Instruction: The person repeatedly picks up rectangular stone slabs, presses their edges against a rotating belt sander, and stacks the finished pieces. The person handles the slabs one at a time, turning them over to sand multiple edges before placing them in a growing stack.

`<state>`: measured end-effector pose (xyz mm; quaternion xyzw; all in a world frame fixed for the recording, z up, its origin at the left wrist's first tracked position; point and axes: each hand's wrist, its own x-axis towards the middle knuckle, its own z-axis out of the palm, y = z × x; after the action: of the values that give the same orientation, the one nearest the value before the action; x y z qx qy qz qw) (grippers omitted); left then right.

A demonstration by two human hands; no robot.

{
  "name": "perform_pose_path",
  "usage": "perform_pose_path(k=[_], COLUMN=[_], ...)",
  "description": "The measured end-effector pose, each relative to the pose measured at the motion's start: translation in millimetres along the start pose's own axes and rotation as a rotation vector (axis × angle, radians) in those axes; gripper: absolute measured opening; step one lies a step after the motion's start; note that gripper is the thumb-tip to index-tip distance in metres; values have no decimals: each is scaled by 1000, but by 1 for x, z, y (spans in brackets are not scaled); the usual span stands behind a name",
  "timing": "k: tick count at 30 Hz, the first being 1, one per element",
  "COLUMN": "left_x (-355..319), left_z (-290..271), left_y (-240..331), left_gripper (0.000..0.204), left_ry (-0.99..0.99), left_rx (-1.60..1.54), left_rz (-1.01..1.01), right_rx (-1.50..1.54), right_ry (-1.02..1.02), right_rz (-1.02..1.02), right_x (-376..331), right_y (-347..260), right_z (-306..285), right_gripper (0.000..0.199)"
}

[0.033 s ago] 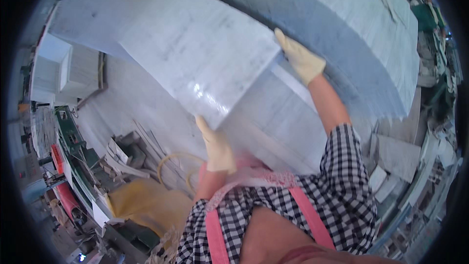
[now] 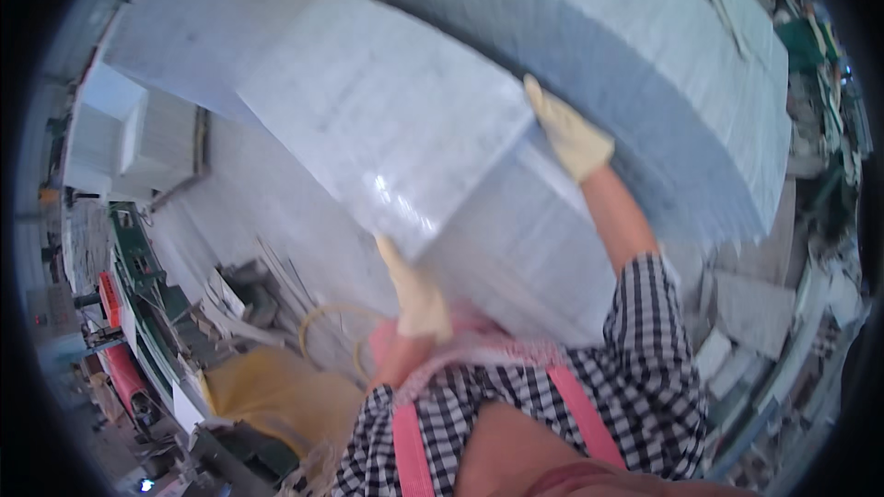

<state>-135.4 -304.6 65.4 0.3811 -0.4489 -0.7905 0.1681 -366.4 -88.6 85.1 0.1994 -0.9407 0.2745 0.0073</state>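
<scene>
Two gloved hands at two corners: slip and pinch risks on a pale slab

Observation: the pale slab (image 2: 387, 110) is lying aslant across the upper middle of the view, its near end facing the wearer. The left hand (image 2: 419, 299) is touching the near-left corner, fingers pointing up along the edge. The right hand (image 2: 573, 138) is resting at the right corner, fingers extended. Whether either hand is curling underneath to grip, I am not able to make out; glove blur and the slab's edge are hiding it.

Risk 1, pinch: the right hand is sitting between the slab and the side of the large pale block (image 2: 645, 129). Any sideways swing could be trapping fingers there.

Risk 2, slip: a bright shine is showing near the left corner. If that is meaning a wet or polished face, smooth gloves could be losing hold.

Risk 3, twist: with contact appearing only at the near end, uneven pushing could be skewing the slab.

Risk 4, footing: a yellow hose (image 2: 320, 311) is curving near the left hand's side, beside a crumpled amber sheet (image 2: 267, 391); a backward step could be catching either.
</scene>
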Motion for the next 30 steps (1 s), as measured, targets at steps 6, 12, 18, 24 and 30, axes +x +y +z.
perform_pose_path(k=[6, 12, 18, 24, 30], left_x=[15, 29, 10, 13, 45], left_z=[-27, -9, -4, -33, -167], left_y=[-23, -38, -15, 0, -41], left_gripper=[59, 59, 50, 62, 58], left_ry=[37, -45, -117, -147, 29], left_rx=[687, -302, -124, 112, 300], left_rz=[371, 84, 128, 29, 82], right_rx=[524, 561, 518, 430, 546], right_ry=[-58, -29, -35, 36, 104], right_rz=[292, 392, 412, 494, 83], right_x=[3, -8, -9, -21, -40], right_y=[-37, -59, -60, -50, 16], right_z=[-20, -36, -35, -14, 43], right_gripper=[72, 85, 91, 79, 53])
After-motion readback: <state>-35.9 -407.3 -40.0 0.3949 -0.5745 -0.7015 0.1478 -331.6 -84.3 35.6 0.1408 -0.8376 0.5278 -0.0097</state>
